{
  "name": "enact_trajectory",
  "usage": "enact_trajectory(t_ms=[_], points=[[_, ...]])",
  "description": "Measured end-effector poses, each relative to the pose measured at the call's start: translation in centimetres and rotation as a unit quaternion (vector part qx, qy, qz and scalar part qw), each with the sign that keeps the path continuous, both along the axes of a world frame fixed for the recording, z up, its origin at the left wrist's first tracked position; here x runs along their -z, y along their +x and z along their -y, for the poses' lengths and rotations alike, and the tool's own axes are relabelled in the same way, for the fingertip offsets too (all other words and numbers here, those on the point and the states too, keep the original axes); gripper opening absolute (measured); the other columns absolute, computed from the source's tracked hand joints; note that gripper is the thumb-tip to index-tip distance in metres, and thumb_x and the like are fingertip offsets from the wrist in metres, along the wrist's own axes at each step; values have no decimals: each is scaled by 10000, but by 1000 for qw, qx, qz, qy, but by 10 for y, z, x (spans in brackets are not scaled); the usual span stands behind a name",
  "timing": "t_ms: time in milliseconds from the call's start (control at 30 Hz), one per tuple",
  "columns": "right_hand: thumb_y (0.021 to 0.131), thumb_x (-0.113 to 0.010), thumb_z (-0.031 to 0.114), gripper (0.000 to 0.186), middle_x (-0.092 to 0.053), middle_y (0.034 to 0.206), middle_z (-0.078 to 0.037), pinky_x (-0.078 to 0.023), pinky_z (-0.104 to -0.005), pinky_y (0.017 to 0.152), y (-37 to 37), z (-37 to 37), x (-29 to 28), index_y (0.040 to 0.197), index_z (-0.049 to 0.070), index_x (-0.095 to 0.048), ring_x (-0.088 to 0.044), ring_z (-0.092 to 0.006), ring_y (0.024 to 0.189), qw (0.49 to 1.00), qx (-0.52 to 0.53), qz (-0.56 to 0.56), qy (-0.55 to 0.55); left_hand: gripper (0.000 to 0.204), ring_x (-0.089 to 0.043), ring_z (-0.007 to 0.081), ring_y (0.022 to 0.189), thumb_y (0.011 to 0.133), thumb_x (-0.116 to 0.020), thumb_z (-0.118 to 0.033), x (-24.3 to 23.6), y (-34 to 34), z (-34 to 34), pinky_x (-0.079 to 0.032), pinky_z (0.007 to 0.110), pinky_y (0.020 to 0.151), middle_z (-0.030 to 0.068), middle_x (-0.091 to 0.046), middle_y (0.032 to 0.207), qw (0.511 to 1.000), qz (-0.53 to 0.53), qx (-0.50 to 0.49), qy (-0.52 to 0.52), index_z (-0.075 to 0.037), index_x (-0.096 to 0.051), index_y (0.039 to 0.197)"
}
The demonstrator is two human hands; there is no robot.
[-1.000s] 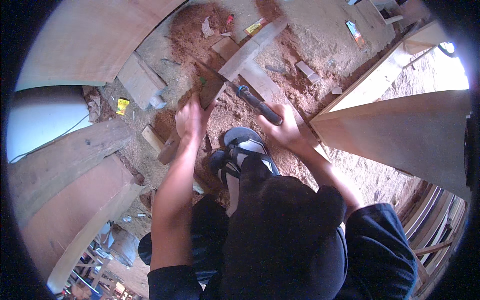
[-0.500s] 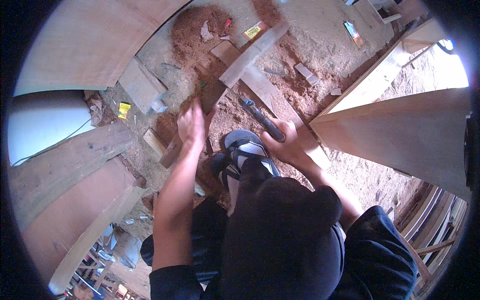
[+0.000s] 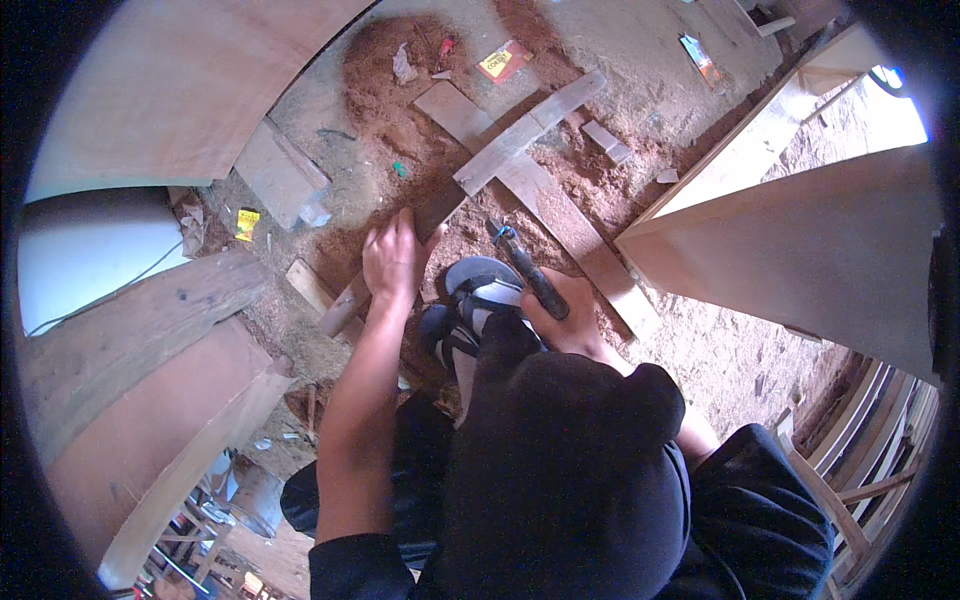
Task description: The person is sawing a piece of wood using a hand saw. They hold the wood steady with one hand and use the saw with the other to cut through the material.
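My left hand (image 3: 393,262) is closed on a dark length of wood (image 3: 438,208) lying slantwise over the sawdust. In line with it, a paler stretch of wood (image 3: 530,132) runs to the far right; I cannot tell whether the two are one piece. This paler wood crosses over a flat plank (image 3: 570,215) on the ground. In my right hand (image 3: 570,312) is a dark-handled tool (image 3: 530,272) with a blue bit near its far end, held apart from the wood. Its exact kind does not show clearly.
Reddish sawdust (image 3: 385,75) covers the ground, with a small wood block (image 3: 606,142) and wrappers about. Large wooden panels stand at the upper left (image 3: 170,90) and right (image 3: 790,240). A thick beam (image 3: 140,310) lies at left. My sandalled foot (image 3: 485,280) is between my hands.
My right hand has drawn back toward me with the tool. The wood under my left hand sits slightly farther right, and my left hand keeps its hold. The whole view has shifted a little.
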State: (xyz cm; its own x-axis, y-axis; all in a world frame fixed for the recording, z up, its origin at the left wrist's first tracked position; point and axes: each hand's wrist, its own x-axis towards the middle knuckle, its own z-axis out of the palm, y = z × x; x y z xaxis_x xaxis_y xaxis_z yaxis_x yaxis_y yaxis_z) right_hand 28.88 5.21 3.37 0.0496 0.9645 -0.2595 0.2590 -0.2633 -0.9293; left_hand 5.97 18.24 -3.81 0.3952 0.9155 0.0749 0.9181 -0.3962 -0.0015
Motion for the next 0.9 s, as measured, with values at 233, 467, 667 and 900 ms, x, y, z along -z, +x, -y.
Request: enact_trajectory(t_ms=[233,467,667,900], points=[[835,-611,112,136,-472,559,-39,-337,-310,469,31,33,-3,764,5,-566,-419,-93,514,998,15,36,41,535,-679,293,721,829,-635,-562,4,3,-2,-516,398,736,127,-686,777,999,12,8,52,-51,-614,983],[853,-582,132,141,-473,606,-44,-347,-324,507,13,-4,-8,783,14,-556,-422,-97,575,999,-12,-44,-15,533,-676,336,738,794,-691,-528,-3,3,-19,-533,427,718,150,-701,837,994,30,-101,-1,-36,-622,989],[846,-612,194,191,-468,601,-64,-355,-322,533,20,1,-11,795,17,-562,-438,-129,581,999,-27,28,10,470,-676,335,734,822,-681,-497,-2,2,-14,-528,434,699,161,-688,772,997,34,-64,3,-48,-605,938],[829,-647,194,181,-509,629,-45,-390,-315,558,41,37,-27,817,23,-589,-474,-109,602,996,11,48,-79,474,-680,321,735,829,-673,-491,-8,3,-17,-507,426,746,164,-687,786,996,40,-71,-22,-44,-586,960]])
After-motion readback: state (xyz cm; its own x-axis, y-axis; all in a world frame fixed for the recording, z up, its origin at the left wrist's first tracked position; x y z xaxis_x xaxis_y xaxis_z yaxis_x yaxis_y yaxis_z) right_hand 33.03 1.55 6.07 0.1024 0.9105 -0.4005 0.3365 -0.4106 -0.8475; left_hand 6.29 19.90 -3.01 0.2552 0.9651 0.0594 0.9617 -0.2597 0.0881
